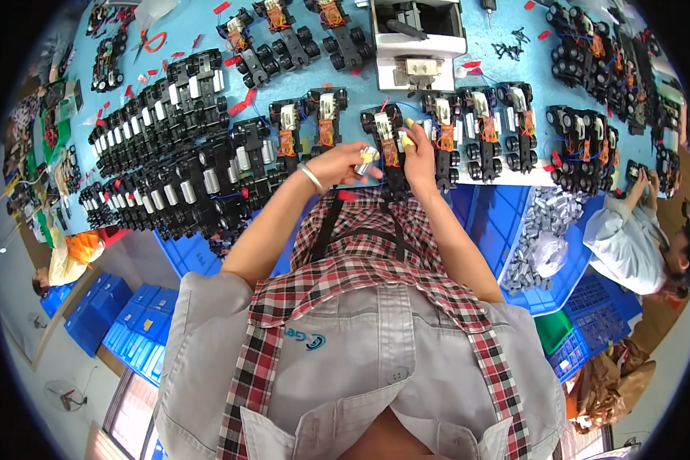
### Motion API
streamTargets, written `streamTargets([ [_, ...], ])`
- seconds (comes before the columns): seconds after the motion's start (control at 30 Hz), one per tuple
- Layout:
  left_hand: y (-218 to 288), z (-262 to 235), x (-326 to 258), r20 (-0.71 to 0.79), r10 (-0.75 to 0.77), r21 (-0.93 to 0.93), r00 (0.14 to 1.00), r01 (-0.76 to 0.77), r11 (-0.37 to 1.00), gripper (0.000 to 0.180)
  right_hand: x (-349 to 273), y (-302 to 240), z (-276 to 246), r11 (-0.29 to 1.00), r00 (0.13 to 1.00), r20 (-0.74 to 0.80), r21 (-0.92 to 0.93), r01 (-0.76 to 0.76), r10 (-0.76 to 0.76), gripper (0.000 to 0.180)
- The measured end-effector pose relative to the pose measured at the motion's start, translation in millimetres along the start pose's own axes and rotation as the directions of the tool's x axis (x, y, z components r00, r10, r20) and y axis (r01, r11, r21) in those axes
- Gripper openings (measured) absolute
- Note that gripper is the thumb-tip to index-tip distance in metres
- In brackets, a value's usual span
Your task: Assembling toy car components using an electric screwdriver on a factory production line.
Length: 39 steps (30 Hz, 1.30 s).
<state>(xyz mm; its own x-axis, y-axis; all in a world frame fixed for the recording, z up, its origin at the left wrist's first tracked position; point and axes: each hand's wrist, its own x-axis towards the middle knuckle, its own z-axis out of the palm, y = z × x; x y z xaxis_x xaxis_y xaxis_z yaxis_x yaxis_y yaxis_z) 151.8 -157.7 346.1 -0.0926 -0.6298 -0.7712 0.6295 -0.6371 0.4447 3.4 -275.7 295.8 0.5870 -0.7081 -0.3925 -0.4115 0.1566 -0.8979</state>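
Left hand [336, 165] pinches a small motor [367, 159] — upright; right hand [419, 157] grips a yellow-tipped tool [406, 136].

blue table [364, 92] | toy car chassis [199, 165] rows | white machine [418, 38]

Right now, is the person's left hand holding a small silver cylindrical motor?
Yes, the left hand pinches a small silver cylindrical motor above the blue table's edge, beside the right hand.
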Motion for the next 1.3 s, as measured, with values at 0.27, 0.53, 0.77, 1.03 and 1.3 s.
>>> streamTargets([
  [0.27, 136.2, 10.0, -3.1, -0.013, 0.429, 1.000, 0.903, 0.010, 0.009, 0.028, -6.1, -1.2, 3.1, 0.999, 1.000, -0.004, 0.035, 0.030, -0.030, 0.041],
  [0.53, -23.2, 53.5, -63.6, -0.097, 0.261, 0.624, 0.960, -0.146, 0.767, 0.027, -7.6, 4.1, 0.7, 0.997, 0.996, -0.068, -0.056, 0.049, -0.053, 0.039],
  [0.77, -36.9, 43.7, -7.8, -0.416, 0.250, 0.397, 0.874, -0.072, 0.915, 0.036, -5.0, 4.7, -2.5, 1.000, 1.000, -0.002, -0.017, 0.012, -0.012, 0.040],
  [1.03, -19.8, 37.8, 12.8, -0.556, 0.469, 0.646, 0.686, 0.002, 0.763, 0.038, -4.5, -4.3, -10.2, 0.995, 0.992, 0.081, 0.035, -0.098, 0.095, 0.044],
  [1.3, -49.7, 44.8, 37.7, -0.554, 0.269, -0.023, 0.788, -0.338, 0.941, 0.031, -4.9, -1.7, -12.1, 0.996, 0.996, 0.030, 0.034, -0.083, 0.082, 0.038],
])
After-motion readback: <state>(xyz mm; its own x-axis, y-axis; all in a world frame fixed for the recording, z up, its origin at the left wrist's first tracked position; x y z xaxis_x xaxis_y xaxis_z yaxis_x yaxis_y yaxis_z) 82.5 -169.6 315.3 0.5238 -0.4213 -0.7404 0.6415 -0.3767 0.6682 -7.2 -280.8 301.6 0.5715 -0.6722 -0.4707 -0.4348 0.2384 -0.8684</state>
